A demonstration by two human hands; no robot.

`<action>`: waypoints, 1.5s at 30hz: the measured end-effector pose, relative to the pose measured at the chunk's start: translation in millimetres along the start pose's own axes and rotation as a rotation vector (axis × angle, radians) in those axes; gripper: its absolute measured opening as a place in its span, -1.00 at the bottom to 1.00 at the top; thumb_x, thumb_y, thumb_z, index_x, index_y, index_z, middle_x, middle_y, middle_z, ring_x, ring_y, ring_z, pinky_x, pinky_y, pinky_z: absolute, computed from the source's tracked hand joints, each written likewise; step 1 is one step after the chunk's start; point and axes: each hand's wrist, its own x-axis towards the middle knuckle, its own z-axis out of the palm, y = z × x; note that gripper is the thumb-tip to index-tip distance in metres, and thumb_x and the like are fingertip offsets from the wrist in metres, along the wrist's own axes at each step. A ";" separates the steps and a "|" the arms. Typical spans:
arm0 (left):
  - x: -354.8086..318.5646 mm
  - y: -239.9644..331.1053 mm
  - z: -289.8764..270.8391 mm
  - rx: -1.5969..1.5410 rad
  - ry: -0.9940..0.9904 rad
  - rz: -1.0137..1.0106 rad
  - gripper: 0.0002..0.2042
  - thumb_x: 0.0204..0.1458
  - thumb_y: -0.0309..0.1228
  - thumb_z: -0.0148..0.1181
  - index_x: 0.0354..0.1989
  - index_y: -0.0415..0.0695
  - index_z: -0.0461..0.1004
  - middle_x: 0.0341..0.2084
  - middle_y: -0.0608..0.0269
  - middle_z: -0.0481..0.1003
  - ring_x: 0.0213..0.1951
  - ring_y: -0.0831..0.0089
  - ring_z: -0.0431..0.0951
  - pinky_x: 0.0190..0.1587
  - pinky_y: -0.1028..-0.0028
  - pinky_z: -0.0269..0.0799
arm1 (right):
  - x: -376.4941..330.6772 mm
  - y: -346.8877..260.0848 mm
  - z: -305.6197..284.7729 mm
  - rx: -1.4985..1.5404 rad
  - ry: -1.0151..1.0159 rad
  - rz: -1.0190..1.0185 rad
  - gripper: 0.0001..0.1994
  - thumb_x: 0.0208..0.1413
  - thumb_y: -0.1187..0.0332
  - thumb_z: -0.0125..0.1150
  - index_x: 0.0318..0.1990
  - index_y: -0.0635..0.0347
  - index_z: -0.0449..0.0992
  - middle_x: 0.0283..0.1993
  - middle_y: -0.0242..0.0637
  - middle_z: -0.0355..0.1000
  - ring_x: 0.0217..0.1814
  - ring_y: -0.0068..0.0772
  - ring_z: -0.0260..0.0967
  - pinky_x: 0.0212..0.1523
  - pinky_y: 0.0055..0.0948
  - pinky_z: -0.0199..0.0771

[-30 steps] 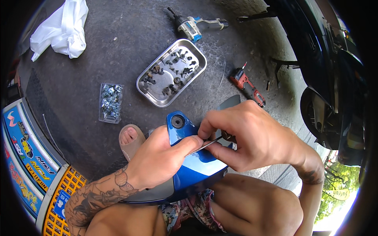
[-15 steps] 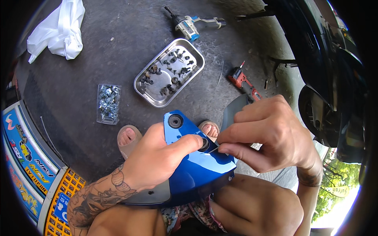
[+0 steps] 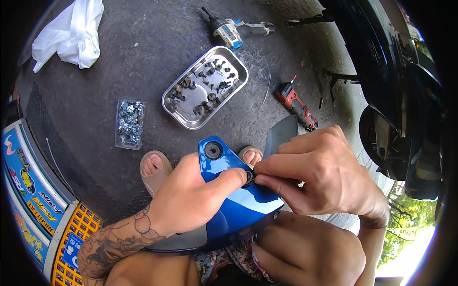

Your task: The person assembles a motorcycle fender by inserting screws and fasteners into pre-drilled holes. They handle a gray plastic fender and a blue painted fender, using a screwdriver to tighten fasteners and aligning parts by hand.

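A glossy blue panel [image 3: 248, 205], probably a vehicle body part, rests on my lap. It carries a black rubber grommet [image 3: 213, 150] near its far tip and a second black grommet [image 3: 248, 178] nearer me. My left hand [image 3: 195, 193] grips the panel's left edge, thumb pressed beside the second grommet. My right hand [image 3: 315, 174] is closed in a pinch, its fingertips right at that grommet's right side. The thin light-coloured strip seen in this pinch earlier is now mostly hidden by the fingers.
Ahead lie a metal tray [image 3: 191, 125] of dark screws and fittings, a clear box [image 3: 129, 125] of metal clips, a white-and-blue power tool [image 3: 228, 34] and a red screwdriver [image 3: 296, 103]. A white bag [image 3: 71, 35] lies far left; a dark motorbike [image 3: 396, 95] stands right.
My right hand has shifted slightly left, bringing its pinched fingertips up to the second grommet. The thin strip has gone from sight. My left hand keeps its grip on the panel.
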 end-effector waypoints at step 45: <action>-12.2 16.7 -11.8 0.059 -0.144 -0.018 -0.70 0.14 -0.26 0.34 -0.10 -0.23 0.51 -0.27 0.27 0.59 -0.20 0.58 0.55 -0.09 0.46 0.50 | 2.5 29.3 -18.4 0.022 -0.089 -0.256 -0.77 0.10 0.23 0.52 -0.46 0.10 0.61 -0.59 -0.36 0.35 -0.59 -0.23 0.37 -0.62 -0.22 0.19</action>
